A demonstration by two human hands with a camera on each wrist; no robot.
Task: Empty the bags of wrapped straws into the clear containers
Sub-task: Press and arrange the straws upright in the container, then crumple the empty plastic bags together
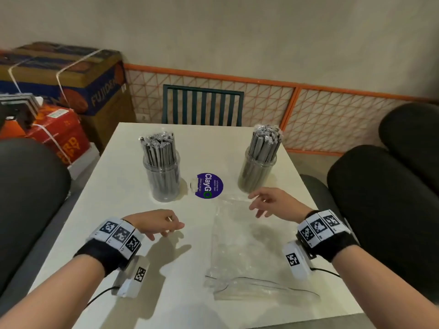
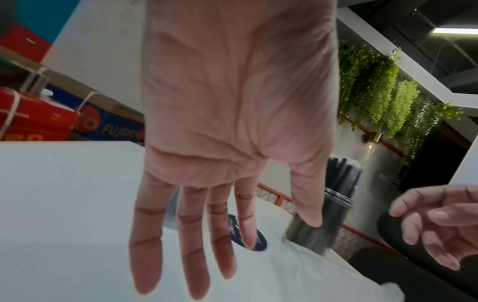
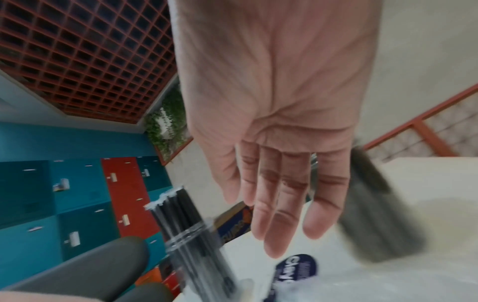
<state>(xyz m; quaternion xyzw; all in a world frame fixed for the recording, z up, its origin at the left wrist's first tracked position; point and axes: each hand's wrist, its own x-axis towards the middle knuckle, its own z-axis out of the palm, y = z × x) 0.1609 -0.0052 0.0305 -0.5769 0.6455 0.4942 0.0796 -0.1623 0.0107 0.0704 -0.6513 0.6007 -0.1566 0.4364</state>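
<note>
Both hands (image 1: 156, 222) (image 1: 268, 200) hover spread and unladen, flanking the flat bag (image 1: 237, 241).

Two filled containers stand at the far half of the table, an emptied bag lies flat nearer the person.

On the table (image 1: 99, 205), the left container (image 1: 164, 179) stands far left of centre and the right container (image 1: 256, 172) far right, well apart, each with wrapped straws (image 1: 158, 148) standing upright in it. A round sticker (image 1: 209, 189) lies between them, nearer the left one. The empty bag (image 1: 240, 248) lies flat right of centre, in front of the right container. The left hand (image 1: 159, 223) hangs over the table left of the bag; the right hand (image 1: 270, 203) is over the bag's far end. A chair (image 1: 202, 104) stands behind the table, boxes (image 1: 71, 74) at far left.
</note>
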